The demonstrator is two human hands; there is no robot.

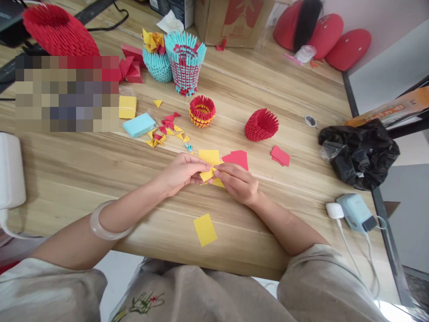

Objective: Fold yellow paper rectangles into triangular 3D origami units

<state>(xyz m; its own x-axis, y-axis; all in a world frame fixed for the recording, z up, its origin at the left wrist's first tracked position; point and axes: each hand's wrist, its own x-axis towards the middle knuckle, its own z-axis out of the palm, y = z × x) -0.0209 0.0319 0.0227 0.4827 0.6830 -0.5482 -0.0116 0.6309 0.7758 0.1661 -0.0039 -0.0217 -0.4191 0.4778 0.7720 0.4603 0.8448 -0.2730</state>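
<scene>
Between both hands is a small yellow paper piece, pinched over the table. My left hand grips its left side with thumb and fingers. From the right, the fingertips of my right hand press on the same paper. Just behind the hands lie a flat yellow paper sheet and several red paper sheets. A single yellow rectangle of paper rests nearer to my body. Left of the hands, folded red and yellow paper triangles are scattered beside a light blue paper stack.
A red and yellow paper bowl, a red paper cup shape and a taller blue and red paper vase stand behind. On the right are a tape roll, a black plastic bag and a charger with cables.
</scene>
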